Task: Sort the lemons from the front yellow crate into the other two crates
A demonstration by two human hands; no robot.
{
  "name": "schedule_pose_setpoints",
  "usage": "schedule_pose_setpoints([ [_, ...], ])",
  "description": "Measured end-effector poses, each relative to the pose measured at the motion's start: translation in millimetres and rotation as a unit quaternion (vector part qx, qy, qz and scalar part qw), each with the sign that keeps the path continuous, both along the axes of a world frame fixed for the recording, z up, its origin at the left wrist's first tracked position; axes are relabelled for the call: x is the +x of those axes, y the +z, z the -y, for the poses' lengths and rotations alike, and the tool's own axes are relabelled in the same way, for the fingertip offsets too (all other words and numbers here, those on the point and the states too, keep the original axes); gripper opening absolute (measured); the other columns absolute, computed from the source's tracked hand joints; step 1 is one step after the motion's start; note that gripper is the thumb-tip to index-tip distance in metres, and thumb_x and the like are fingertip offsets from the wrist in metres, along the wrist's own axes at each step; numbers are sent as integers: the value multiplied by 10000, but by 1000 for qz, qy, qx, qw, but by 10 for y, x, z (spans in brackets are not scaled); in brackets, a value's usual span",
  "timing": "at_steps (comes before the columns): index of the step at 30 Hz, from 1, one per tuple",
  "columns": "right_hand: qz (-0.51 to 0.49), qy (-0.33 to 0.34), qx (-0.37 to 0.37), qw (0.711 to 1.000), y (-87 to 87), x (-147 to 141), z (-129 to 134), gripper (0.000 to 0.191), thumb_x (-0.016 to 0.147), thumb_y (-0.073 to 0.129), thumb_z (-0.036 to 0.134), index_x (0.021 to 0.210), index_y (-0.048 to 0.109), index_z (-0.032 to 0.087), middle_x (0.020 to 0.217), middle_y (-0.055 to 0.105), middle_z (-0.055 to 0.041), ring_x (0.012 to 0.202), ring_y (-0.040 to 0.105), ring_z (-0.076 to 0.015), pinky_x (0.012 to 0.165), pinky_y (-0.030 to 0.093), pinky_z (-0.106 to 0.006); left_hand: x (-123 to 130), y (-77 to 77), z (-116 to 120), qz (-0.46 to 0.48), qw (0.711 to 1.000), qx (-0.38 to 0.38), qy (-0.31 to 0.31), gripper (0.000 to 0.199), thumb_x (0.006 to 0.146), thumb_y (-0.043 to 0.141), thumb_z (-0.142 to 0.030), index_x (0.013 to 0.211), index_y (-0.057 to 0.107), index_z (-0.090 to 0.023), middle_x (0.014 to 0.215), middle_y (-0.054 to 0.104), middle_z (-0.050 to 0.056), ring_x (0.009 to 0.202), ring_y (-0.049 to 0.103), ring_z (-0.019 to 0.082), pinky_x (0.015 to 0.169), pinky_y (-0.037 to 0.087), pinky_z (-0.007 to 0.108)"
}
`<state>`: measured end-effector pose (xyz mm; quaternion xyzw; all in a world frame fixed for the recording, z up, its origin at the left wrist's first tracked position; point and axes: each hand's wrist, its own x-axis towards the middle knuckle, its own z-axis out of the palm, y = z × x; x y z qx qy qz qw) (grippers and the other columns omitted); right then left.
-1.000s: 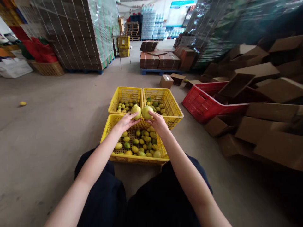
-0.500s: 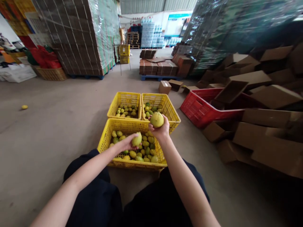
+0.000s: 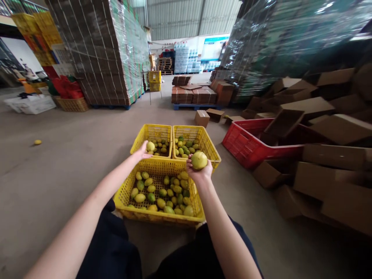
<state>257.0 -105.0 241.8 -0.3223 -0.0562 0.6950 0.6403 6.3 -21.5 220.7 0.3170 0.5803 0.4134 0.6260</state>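
Note:
My left hand (image 3: 143, 152) reaches over the near edge of the back left yellow crate (image 3: 136, 141), its fingers spread. Just past its fingertips is a pale yellow-green fruit (image 3: 150, 146), which looks free of the hand. My right hand (image 3: 200, 172) is palm up, fingers curled round a large yellow-green fruit (image 3: 199, 160), above the right rim of the front yellow crate (image 3: 124, 211). That crate holds several yellow and green fruits (image 3: 140, 198). More fruits lie in the back left crate and in the back right yellow crate (image 3: 210, 149).
A red crate (image 3: 241, 145) and a heap of cardboard boxes (image 3: 325, 170) stand at the right. One fruit (image 3: 37, 142) lies on the floor at the left. Farther back are wrapped pallet stacks (image 3: 95, 58) and flattened cardboard (image 3: 194, 95) on a blue pallet.
My left hand has moved from over the front crate to the back left crate and opened, letting go of its fruit. My right hand still holds its fruit. The view has tilted up slightly.

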Motion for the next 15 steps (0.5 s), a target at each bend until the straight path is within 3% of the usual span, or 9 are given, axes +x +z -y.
schedule_pose_setpoints([
  [3, -16, -10, -23, 1000, 26, 40, 24, 463, 904, 193, 428, 832, 594, 207, 691, 595, -71, 499, 495, -153, 355, 372, -231, -173, 143, -32, -81, 994, -4, 74, 409, 964, 423, -451, 1264, 494, -183, 1224, 645, 152, 900, 715, 185, 768, 555, 276],
  [8, 45, 10, -17, 999, -31, 39, 30, 403, 883, 250, 425, 836, 591, 215, 667, 618, -76, 508, 514, -174, 381, 386, -253, -277, -153, 647, -127, 988, -68, 58, 56, 891, 538, -221, 914, 559, -174, 1088, 702, 117, 876, 718, 184, 872, 535, 358],
  [11, 55, 35, -53, 996, -86, -38, 101, 358, 885, 288, 404, 842, 587, 212, 656, 636, -74, 500, 527, -173, 388, 382, -244, -238, -295, 975, -118, 988, -89, 38, 69, 889, 520, -186, 821, 522, -175, 1054, 715, 114, 843, 714, 165, 858, 532, 348],
  [15, 74, 82, -114, 987, -197, -184, 250, 321, 910, 343, 394, 850, 582, 188, 631, 657, -80, 481, 545, -163, 382, 358, -205, -160, -283, 1157, -80, 995, -54, 9, 69, 917, 483, -237, 877, 517, -192, 1076, 717, 88, 854, 705, 135, 819, 524, 281],
])
